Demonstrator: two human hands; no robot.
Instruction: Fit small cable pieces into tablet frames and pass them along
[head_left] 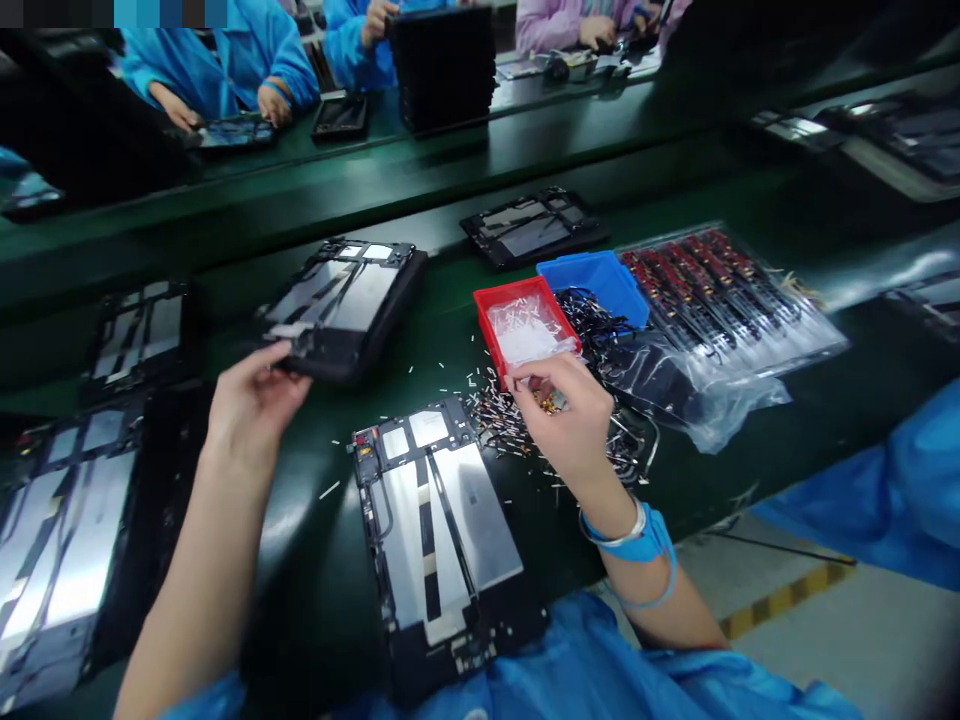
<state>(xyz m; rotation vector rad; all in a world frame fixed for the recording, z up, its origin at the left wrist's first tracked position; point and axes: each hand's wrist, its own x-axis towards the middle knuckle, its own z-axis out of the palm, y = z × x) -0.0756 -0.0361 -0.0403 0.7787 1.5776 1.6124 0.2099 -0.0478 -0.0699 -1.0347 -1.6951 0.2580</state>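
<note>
My left hand (251, 395) pinches the near edge of an opened tablet frame (341, 305) that is lifted and tilted over the green belt. My right hand (566, 410) is closed in a pinch around small gold-tipped parts, hovering over a pile of thin wires (499, 415). Directly in front of me lies another opened tablet back (431, 520), flat on the belt, with silver battery panels and black cables showing. A blue wrist strap and a bangle circle my right wrist.
A red bin (487, 310) of white bits and a blue bin (596, 275) sit behind the wire pile. Clear bags of red cable parts (720, 290) lie to the right. More opened tablets lie left (64, 540) and farther back (529, 225). Workers in blue coats sit opposite.
</note>
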